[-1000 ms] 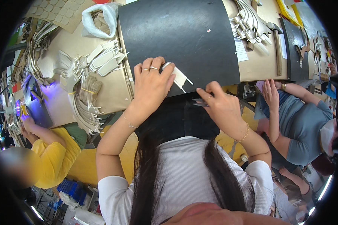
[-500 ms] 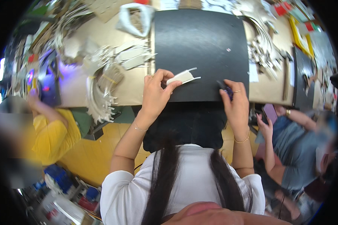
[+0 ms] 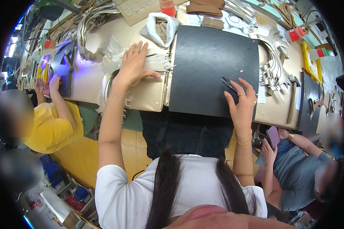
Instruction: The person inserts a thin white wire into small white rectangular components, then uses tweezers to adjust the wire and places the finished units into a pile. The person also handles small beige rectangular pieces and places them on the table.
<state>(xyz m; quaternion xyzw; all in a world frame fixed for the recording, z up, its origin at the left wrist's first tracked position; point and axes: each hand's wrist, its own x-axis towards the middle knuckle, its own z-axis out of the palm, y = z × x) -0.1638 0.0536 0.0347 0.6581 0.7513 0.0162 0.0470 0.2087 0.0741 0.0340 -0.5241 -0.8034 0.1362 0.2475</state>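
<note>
My left hand [image 3: 135, 65] lies spread, fingers open, on the pile of pale cut pieces [image 3: 151, 63] left of the black mat [image 3: 212, 68]; it pinches nothing. I think I should press lightly and slide off only one piece, so the pile stays neat. My right hand [image 3: 241, 105] rests on the near right part of the mat, fingers loosely open, the small dark tool [image 3: 228, 83] just beside its fingertips. At the far edge an open white bag [image 3: 158, 28] holds beige material, and beyond it stands an orange cup [image 3: 167, 6]; its contents I cannot tell.
</note>
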